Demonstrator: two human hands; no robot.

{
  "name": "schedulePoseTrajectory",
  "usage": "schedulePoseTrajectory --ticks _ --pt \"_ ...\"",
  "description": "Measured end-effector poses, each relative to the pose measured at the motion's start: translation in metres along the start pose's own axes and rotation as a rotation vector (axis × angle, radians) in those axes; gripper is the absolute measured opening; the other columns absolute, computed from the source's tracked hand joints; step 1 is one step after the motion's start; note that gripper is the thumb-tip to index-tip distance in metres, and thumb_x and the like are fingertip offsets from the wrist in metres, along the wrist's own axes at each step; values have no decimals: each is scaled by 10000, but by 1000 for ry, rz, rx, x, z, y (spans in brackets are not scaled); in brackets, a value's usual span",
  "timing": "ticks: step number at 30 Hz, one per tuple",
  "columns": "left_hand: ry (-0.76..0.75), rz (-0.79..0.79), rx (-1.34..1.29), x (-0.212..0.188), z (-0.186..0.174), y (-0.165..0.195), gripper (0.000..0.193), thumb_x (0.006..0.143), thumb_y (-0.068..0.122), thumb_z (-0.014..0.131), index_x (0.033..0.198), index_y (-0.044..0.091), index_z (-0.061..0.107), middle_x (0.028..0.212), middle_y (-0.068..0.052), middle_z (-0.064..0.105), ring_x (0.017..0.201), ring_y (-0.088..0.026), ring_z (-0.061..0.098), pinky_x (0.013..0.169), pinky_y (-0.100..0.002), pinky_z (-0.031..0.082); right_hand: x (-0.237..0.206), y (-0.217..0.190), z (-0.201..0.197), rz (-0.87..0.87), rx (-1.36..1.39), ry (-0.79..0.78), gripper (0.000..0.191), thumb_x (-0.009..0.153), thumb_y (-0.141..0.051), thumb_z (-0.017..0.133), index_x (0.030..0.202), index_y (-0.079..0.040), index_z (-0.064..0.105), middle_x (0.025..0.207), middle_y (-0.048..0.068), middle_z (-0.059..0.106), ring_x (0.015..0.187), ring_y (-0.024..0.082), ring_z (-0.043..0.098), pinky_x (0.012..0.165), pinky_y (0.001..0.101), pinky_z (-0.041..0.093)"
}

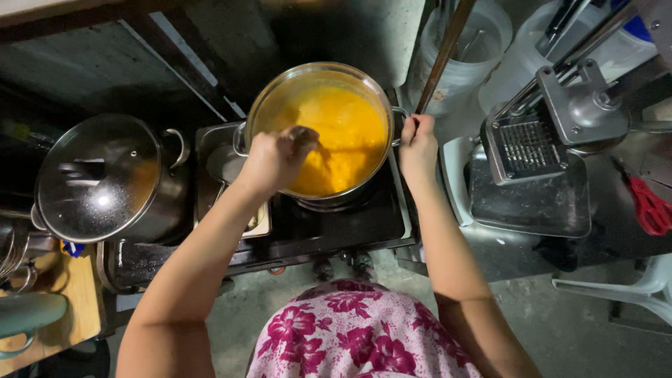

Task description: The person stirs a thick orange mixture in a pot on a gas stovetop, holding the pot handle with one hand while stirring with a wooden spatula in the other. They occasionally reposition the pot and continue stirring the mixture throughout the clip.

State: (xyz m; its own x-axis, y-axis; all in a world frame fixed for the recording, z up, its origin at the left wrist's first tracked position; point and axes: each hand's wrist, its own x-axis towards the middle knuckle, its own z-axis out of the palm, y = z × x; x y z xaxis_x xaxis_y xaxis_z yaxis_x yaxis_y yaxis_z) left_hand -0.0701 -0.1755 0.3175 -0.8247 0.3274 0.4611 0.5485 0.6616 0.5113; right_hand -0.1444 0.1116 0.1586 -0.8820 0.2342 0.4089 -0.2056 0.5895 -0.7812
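Setting: dim kitchen corner seen from above, dark counter crowded with metal gear, bare concrete floor below
Stove: black burner unit sits at centre, and the open pot stands right on it
Pot: round steel pot with a shiny rim and side handles, uncovered, on the stove between both hands
Contents: thick orange-yellow mixture fills it, smooth and opaque, brighter in the middle, darker along the near wall
Left hand: left hand is over the near-left rim, fingers curled tight round something dark that dips into the mixture; what it is I cannot tell
Right hand: right hand is closed on the pot's right side handle, just beside the rim
Stick: long brown wooden stick rises at a slant just above the right hand; whether they touch I cannot tell
Left side: second steel pot, glass lid on, well apart from the open one
Right side: metal press cutter over a dark tray, red-handled tool at the edge
Behind: pale plastic tub holding utensils
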Motion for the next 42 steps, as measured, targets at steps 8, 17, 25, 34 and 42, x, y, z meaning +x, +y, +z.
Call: schedulePoseTrajectory --ticks 8,17,25,34,42 --pt "92 -78 46 13 12 -26 166 939 153 762 1075 58 749 872 -162 740 741 -318 731 677 -403 587 -6 -7 -2 -26 -10 22 218 1086 -245 555 1157 -39 552 929 266 708 859 484 684 716 558 523" --pt "-12 13 34 -25 -11 12 99 939 134 748 1018 75 743 933 -131 754 766 -320 728 671 -387 587 -12 -10 -5 24 6 -4 218 1089 -250 554 1173 -48 552 909 265 701 850 480 685 721 551 522" --pt "-177 -19 -45 -50 -35 46 174 879 60 681 1034 66 760 928 -127 749 805 -335 728 691 -381 591 -12 -13 -5 7 54 2 213 1089 -246 556 1165 -48 540 943 246 714 860 459 701 715 529 535" --pt "-144 -114 -107 -18 -25 27 126 914 117 735 1018 49 755 942 -141 746 778 -317 733 673 -359 587 0 -9 1 23 31 -9 216 1084 -263 543 1153 -58 538 892 257 699 830 476 692 689 550 523" --pt "11 -6 16 23 0 -18 139 935 114 744 1053 42 748 966 -144 753 798 -312 738 712 -378 595 3 -2 4 -11 -49 -14 222 1088 -258 542 1169 -53 523 877 266 705 815 496 675 678 587 505"
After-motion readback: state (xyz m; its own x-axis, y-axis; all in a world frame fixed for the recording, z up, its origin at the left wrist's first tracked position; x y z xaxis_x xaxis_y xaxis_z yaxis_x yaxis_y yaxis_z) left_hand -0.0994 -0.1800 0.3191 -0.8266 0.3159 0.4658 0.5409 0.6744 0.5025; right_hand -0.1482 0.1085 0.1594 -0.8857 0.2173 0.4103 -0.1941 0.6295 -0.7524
